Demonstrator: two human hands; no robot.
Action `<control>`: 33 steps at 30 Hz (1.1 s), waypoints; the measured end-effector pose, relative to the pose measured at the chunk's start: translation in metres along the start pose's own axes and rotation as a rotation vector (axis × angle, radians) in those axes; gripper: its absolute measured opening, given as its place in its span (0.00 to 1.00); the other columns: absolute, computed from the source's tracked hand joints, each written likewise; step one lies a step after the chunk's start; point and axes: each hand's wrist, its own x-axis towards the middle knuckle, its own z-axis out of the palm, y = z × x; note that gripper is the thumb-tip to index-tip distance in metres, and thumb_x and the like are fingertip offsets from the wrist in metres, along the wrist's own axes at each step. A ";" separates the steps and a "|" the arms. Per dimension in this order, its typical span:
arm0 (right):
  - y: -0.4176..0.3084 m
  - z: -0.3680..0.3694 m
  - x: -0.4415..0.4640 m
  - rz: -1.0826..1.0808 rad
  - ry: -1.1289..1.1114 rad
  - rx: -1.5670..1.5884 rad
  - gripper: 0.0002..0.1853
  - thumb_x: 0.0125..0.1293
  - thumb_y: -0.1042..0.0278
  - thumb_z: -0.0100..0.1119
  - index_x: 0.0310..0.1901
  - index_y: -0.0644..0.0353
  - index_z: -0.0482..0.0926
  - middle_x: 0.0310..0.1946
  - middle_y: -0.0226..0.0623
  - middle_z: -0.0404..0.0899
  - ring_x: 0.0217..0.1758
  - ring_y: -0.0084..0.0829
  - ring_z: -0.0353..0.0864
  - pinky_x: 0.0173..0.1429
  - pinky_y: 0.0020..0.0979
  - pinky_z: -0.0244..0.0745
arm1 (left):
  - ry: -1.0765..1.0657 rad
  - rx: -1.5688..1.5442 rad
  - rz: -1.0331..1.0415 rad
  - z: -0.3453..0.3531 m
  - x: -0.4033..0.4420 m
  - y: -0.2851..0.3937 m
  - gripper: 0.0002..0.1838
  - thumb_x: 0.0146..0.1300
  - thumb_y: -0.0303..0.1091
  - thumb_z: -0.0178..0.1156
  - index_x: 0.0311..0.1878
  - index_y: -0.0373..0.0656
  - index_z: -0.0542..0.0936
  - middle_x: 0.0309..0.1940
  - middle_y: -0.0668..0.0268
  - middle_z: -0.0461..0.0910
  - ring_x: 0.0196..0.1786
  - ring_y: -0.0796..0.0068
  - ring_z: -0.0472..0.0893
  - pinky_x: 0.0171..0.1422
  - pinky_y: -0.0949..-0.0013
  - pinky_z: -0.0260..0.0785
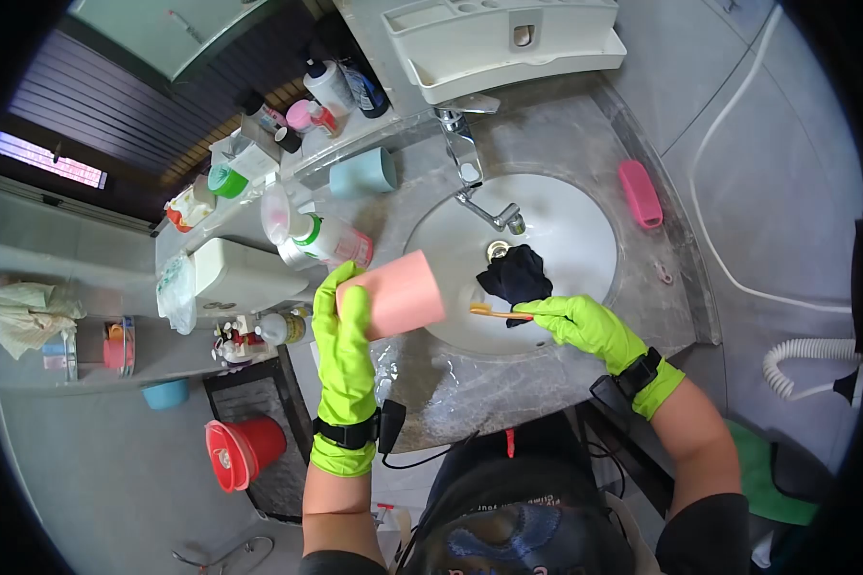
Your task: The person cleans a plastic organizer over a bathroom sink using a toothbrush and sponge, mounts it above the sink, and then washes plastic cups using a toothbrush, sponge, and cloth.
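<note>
In a bright green rubber glove, my left hand [351,311] is wrapped round a pink cup [398,295], held tilted over the front left rim of the sink. My right hand [577,329], gloved the same way, grips an orange toothbrush [501,312] by its handle, bristle end pointing left. Below the brush, a crumpled black cloth [518,273] lies in the white sink basin [585,225] close to the drain [498,251]. Above the basin stands the chrome faucet [462,153] with a swivel spout. I cannot see into the cup.
A blue cup [362,173] lies on its side behind my left hand, near a pump bottle [331,240]. On the right of the grey counter [460,388] rests a pink case [640,194]. A white shelf [518,48] hangs behind the faucet. A red bucket [249,450] stands lower left.
</note>
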 end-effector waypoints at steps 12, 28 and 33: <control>-0.006 -0.017 -0.009 0.014 0.140 -0.111 0.17 0.74 0.72 0.60 0.62 0.63 0.82 0.37 0.29 0.84 0.33 0.19 0.71 0.40 0.25 0.71 | -0.457 -1.266 -0.710 0.000 -0.017 -0.035 0.41 0.74 0.65 0.47 0.70 0.34 0.71 0.56 0.49 0.81 0.53 0.56 0.84 0.60 0.54 0.79; -0.044 -0.029 0.007 -0.175 0.304 -0.612 0.21 0.68 0.68 0.63 0.63 0.58 0.81 0.37 0.43 0.84 0.34 0.39 0.80 0.41 0.35 0.75 | -0.418 -1.380 -0.789 -0.012 -0.033 -0.071 0.40 0.76 0.66 0.45 0.68 0.34 0.75 0.56 0.52 0.84 0.56 0.54 0.84 0.64 0.50 0.77; -0.003 -0.033 0.098 0.034 -0.026 -0.892 0.21 0.64 0.57 0.68 0.58 0.51 0.84 0.44 0.47 0.86 0.44 0.48 0.85 0.48 0.44 0.79 | -0.356 -1.463 -0.789 -0.022 -0.057 -0.118 0.45 0.73 0.71 0.46 0.67 0.33 0.76 0.58 0.52 0.83 0.59 0.52 0.83 0.67 0.48 0.76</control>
